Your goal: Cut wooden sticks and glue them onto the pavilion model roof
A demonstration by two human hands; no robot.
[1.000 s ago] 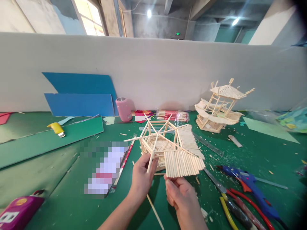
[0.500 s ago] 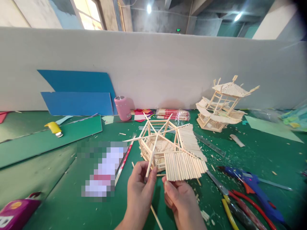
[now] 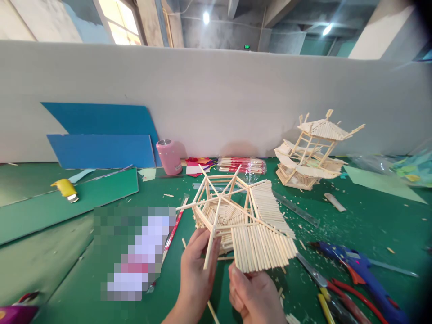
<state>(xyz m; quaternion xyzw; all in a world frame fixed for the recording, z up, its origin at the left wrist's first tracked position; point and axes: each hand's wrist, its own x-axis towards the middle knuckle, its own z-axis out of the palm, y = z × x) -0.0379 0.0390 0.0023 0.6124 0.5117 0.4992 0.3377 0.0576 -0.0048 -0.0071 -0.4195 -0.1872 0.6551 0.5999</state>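
Holding the stick roof frame (image 3: 232,211) just above the green mat (image 3: 101,279), centre-front of the bench, you are gripping it w/ both hands. Your left hand (image 3: 195,270) is curling round one projecting spoke at the frame's near-left edge; thumb and fingers (image 3: 197,238) are closed on that stick, which is slanting down toward you. Your right hand (image 3: 253,294) is sitting under the near edge of the finished slat panel (image 3: 263,245), fingers folded in on it from below; exact contact pts are hidden by the panel, so the grip is judged closed but partly unseen. A second slat panel (image 3: 268,207) is covering the frame's right side; other bays are showing bare spokes.

Loose sticks are lying on the mat just beside your wrists. Blue glue gun (image 3: 357,270) and red-handled pliers (image 3: 340,297) are lying to your right, near the frame but apart from it. Metal ruler (image 3: 297,209) is lying behind the frame's right side. Completed stick pavilion (image 3: 312,153) is standing further back-right, well apart. Pink cup (image 3: 168,156) and pkt of sticks (image 3: 241,164) are sitting by the grey partition (image 3: 216,99). Blue boards (image 3: 101,139) are leaning there at left; yellow cutter (image 3: 65,189) is lying far left.
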